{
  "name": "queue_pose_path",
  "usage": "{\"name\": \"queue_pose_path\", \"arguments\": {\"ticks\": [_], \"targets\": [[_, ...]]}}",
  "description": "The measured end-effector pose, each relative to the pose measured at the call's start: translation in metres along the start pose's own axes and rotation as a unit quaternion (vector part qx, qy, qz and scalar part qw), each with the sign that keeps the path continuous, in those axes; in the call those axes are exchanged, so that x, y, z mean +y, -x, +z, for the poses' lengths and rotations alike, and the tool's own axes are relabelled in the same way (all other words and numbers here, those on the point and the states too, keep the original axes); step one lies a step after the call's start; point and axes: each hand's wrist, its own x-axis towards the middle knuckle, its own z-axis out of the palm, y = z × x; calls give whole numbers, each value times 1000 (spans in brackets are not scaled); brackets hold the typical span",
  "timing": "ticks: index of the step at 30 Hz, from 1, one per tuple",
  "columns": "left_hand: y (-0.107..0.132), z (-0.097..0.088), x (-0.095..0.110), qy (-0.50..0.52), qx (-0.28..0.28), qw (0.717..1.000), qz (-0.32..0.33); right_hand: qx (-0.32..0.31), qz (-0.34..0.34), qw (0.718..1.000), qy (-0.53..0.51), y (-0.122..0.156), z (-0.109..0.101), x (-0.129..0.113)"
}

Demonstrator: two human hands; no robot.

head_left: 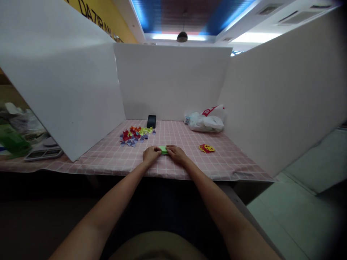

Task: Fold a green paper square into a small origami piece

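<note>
A small light-green piece of paper [163, 150] lies on the checked tablecloth in front of me, between my hands. My left hand [151, 154] has its fingers closed at the paper's left edge. At the right edge, my right hand [176, 153] holds it with bent fingers. Whether it is one folded sheet or a stack is too small to tell. Beyond my left hand is a cluster of small folded paper pieces [135, 135] in red, orange, yellow and purple. To the right of my right hand lie red and yellow cut-out shapes [207, 148].
A black phone-like object [151, 121] leans near the back panel [173, 81]. A white plastic bag [206, 122] sits at the back right. White panels [81, 90] wall in the table on the sides. Outside the left panel are a kitchen scale [43, 154] and a green item [13, 141].
</note>
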Motion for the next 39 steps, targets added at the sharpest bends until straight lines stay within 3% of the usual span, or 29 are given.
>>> {"name": "queue_pose_path", "arguments": {"ticks": [6, 9, 12, 15, 19, 21, 24, 28, 30, 35, 39], "targets": [[-3, -4, 3, 53, 18, 998, 1, 56, 34, 995, -70, 3, -1, -2], [-2, -15, 11, 95, 31, 995, 25, 107, 56, 986, -119, 4, -12, -8], [8, -27, 20, 147, 33, 987, 51, 108, 61, 975, -184, 6, -25, -22], [31, -37, 31, 206, 17, 976, 63, 65, 67, 963, -252, 11, -33, -43], [78, -46, 41, 275, -3, 960, 48, 41, 102, 940, -322, 35, -30, -80], [105, -50, 43, 365, -39, 930, 9, 45, 118, 928, -352, 54, -30, -100], [140, -54, 43, 398, -102, 911, -37, 23, 188, 858, -477, 85, -33, -128], [168, -56, 43, 399, -86, 909, -84, -27, 226, 788, -572, 116, -36, -148], [175, -57, 45, 391, -85, 912, -92, -33, 230, 771, -594, 123, -36, -152], [184, -59, 47, 380, -87, 916, -92, -28, 239, 784, -572, 126, -38, -154], [189, -58, 44, 410, -100, 902, -92, -24, 231, 779, -582, 125, -40, -157]]}}
